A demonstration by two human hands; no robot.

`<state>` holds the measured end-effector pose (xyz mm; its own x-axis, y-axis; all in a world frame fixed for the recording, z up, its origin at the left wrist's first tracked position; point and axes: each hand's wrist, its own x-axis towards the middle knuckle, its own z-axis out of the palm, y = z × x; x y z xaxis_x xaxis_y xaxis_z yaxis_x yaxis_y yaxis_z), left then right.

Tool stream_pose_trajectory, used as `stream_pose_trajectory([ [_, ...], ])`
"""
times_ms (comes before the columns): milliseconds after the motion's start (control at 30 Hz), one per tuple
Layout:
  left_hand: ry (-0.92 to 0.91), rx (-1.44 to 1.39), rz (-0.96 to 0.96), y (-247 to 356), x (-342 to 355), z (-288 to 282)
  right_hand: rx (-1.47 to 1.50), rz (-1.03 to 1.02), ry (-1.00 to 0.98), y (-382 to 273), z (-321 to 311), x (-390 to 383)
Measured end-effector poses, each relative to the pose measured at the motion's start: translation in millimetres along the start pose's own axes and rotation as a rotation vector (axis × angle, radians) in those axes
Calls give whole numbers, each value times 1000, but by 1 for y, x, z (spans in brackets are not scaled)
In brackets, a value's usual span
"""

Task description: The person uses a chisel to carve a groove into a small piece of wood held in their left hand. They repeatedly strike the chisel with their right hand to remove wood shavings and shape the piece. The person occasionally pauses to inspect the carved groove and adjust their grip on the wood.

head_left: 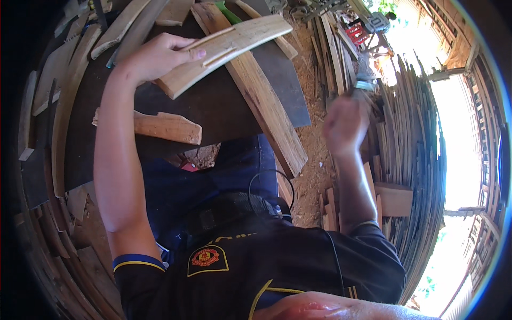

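My left hand [165, 53] is closed on a curved wooden piece [250, 40], its thumb lying over a notch cut in the edge. That piece rests tilted across a long wooden board [261, 96] on the dark tabletop [288, 85]. Raised off to the right, my right hand [346, 125] is a blur, closed round a hand tool with a shiny bluish head [364, 84]; its exact kind is smeared by motion. Nearer me, beside my left forearm, a shorter shaped wooden piece [168, 128] lies at the table's edge.
Several curved wooden pieces [74, 106] lie along the table's left side. A green object [228, 13] sits at the far edge. Tall stacks of wooden strips [408, 122] stand on the right, and shavings cover the floor [306, 197]. Another person [376, 22] is far off at upper right.
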<state>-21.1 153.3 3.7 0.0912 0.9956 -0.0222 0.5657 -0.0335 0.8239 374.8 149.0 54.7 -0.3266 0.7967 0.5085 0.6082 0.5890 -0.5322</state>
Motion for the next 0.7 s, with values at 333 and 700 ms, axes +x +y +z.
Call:
stream_pose_trajectory([
  [333, -30, 12, -66, 4, -6, -4, 86, 431, -213, -6, -28, -7],
  [700, -82, -65, -27, 4, -3, 1, -138, 418, -333, 25, 2, -12],
])
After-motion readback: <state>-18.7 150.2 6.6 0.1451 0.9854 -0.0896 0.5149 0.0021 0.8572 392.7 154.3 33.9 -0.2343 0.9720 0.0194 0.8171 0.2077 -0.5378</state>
